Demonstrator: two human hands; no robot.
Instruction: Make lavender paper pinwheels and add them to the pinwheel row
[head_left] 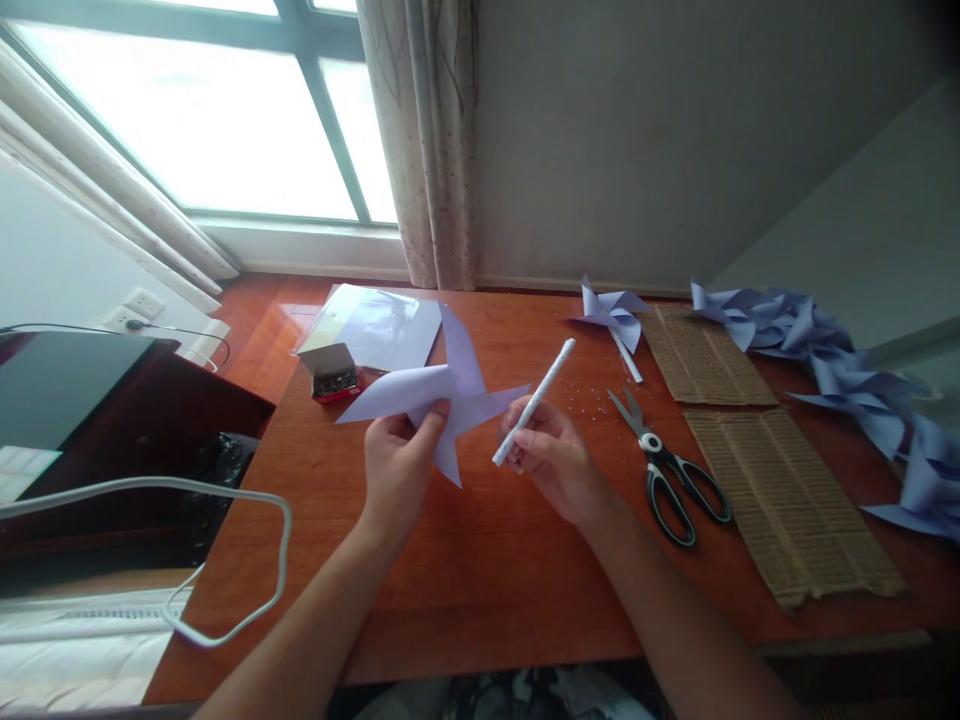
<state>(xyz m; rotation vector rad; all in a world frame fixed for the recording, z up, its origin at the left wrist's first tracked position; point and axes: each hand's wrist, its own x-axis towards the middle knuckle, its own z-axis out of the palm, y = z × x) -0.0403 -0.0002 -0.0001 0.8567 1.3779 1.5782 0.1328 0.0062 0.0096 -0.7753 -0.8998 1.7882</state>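
My left hand (403, 450) is closed on a pale lilac paper pinwheel (466, 400), thumb pressed near its centre. Its pointed blades spread out above the table. In my right hand (551, 455) is a rolled white paper stick (534, 402), tilted up to the right and gripped near its lower end. A small gap separates the stick from the pinwheel. Beyond my left hand stands a small red box (334, 380) with its lid up and many tiny dark pieces inside. Scissors (660, 465) with black handles lie to the right, blades apart.
Two corrugated cardboard pieces (787, 500) lie on the right of the wooden table (480, 590). Several pinwheels (847, 370) line the right edge. Another pinwheel on a stick (611, 310) lies at the back. Paper sheets in plastic (367, 325) lie back left. A white cable (281, 560) loops at left.
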